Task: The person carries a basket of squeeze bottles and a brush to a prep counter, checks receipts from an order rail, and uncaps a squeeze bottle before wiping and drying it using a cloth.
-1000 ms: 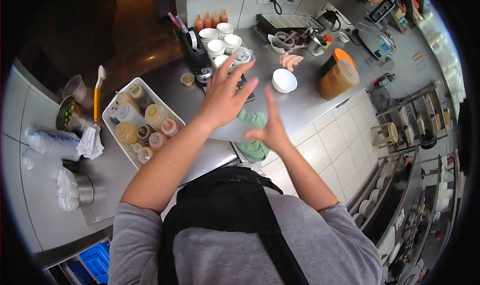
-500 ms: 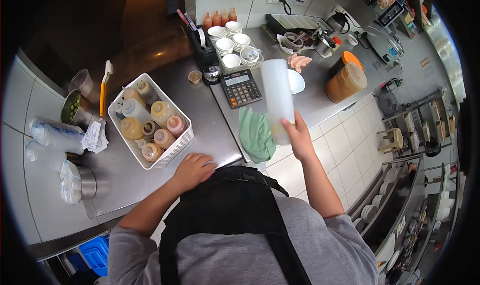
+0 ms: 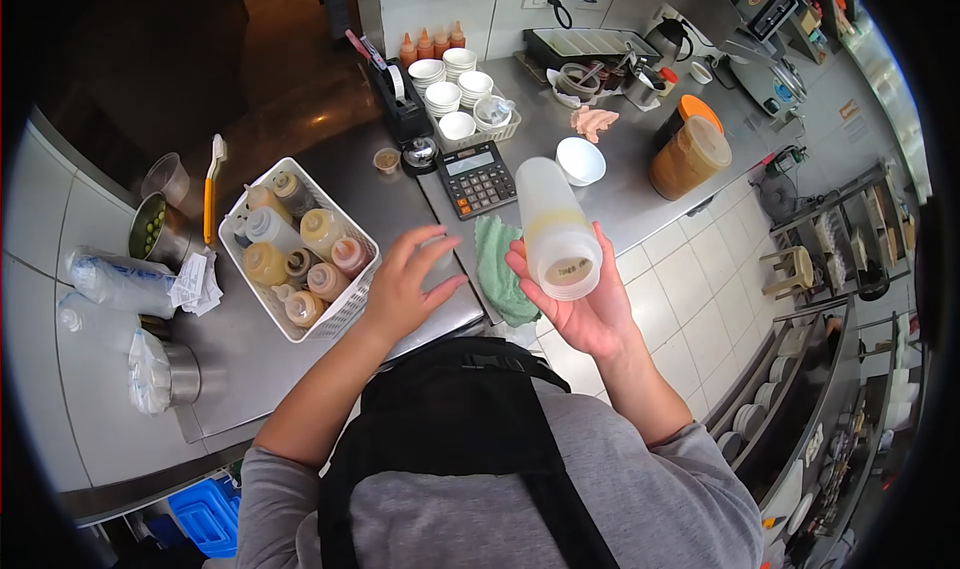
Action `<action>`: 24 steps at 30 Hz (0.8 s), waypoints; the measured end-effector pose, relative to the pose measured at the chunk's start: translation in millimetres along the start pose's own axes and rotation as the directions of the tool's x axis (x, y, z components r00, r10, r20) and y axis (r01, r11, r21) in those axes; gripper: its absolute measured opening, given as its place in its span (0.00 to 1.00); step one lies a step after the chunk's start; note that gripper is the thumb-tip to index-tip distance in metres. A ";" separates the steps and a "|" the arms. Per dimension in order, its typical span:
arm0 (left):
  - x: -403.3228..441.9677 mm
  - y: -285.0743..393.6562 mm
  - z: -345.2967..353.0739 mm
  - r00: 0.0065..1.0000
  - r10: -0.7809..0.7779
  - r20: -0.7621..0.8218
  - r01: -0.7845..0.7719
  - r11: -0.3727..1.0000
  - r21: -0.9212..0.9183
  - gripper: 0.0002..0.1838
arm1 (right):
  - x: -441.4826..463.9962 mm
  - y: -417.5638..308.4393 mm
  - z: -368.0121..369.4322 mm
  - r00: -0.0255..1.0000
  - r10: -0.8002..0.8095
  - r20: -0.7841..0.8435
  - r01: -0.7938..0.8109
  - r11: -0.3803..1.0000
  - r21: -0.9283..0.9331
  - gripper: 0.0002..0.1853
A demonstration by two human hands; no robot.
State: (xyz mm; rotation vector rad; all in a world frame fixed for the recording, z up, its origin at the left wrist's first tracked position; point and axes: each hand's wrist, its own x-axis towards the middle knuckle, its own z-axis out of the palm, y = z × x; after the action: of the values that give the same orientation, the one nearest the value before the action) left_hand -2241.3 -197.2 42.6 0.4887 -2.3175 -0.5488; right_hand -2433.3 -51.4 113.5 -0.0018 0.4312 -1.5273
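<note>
My right hand [image 3: 590,314] is wrapped round a translucent squeeze bottle [image 3: 550,219], whose wide end with dark writing tilts toward me; a yellowish band shows inside it. My left hand [image 3: 405,279] is raised with its fingers apart and nothing in it, just right of a white basket [image 3: 350,304]. Several sauce bottles [image 3: 268,227] fill that basket. A green cloth [image 3: 498,269] lies on the counter edge between my hands, partly behind my right fingers. Beyond it is a black calculator [image 3: 478,179], and a white bowl [image 3: 580,162] stands behind the bottle.
Stacked white cups [image 3: 443,99] stand in a tray near a service bell [image 3: 419,153]. Farther right are a pink cloth [image 3: 594,122] and a brown-filled tub [image 3: 690,157]. At left are a yellow-handled brush [image 3: 210,204], a pot [image 3: 155,229] and plastic bags [image 3: 120,279].
The bottle, upright half a second ago, has tipped so its wide end faces me. My left hand has risen from the counter edge and spread its fingers.
</note>
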 end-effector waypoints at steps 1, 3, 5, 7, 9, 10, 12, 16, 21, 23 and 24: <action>10.8 11.1 -12.1 0.999 0.046 0.019 -0.045 0.996 -0.077 0.33 | -0.7 2.0 3.8 0.999 0.041 0.020 -0.042 0.999 0.027 0.38; 29.8 34.5 -31.7 0.995 0.093 0.030 -0.087 0.985 -0.149 0.39 | -1.2 7.1 12.9 0.995 0.085 0.048 -0.087 0.995 0.051 0.38; 46.7 56.8 -44.6 0.974 0.219 0.061 -0.192 0.938 -0.290 0.48 | -2.2 14.4 22.8 0.983 0.126 0.136 -0.132 0.991 0.035 0.38; 54.3 71.6 -50.7 0.972 0.235 0.027 -0.214 0.921 -0.327 0.48 | -3.2 16.5 30.9 0.974 0.158 0.163 -0.167 0.985 0.047 0.38; 57.2 79.7 -56.8 0.967 0.254 -0.006 -0.238 0.900 -0.366 0.47 | -6.4 15.4 40.5 0.917 0.235 0.322 -0.243 0.970 -0.016 0.39; 57.3 82.4 -60.0 0.960 0.280 -0.020 -0.269 0.895 -0.355 0.47 | -8.7 16.5 47.1 0.917 0.230 0.326 -0.238 0.971 -0.016 0.39; 56.3 83.6 -64.7 0.950 0.311 -0.030 -0.302 0.890 -0.342 0.48 | -12.9 21.3 57.3 0.962 0.188 0.196 -0.152 0.971 -0.182 0.38; 53.5 81.1 -64.9 0.950 0.299 -0.094 -0.313 0.883 -0.350 0.43 | -7.6 26.1 47.2 0.970 0.195 0.142 -0.161 0.962 -0.221 0.41; 49.0 78.2 -66.6 0.945 0.275 -0.180 -0.326 0.844 -0.425 0.37 | -3.3 28.3 44.6 0.969 0.222 0.108 -0.191 0.950 -0.245 0.40; 45.6 77.8 -76.0 0.927 0.371 -0.057 -0.375 0.910 -0.177 0.35 | -3.1 28.8 47.7 0.971 0.216 0.100 -0.183 0.946 -0.266 0.39; 43.4 78.1 -79.6 0.931 0.361 -0.062 -0.366 0.915 -0.167 0.35 | -1.8 29.8 49.9 0.973 0.210 0.095 -0.176 0.942 -0.285 0.38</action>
State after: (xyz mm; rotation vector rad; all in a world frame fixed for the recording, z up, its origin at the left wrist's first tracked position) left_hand -2230.1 -172.3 159.1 -0.0227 -2.2303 -0.5499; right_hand -2391.0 -61.1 152.2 -0.2639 0.5254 -1.2560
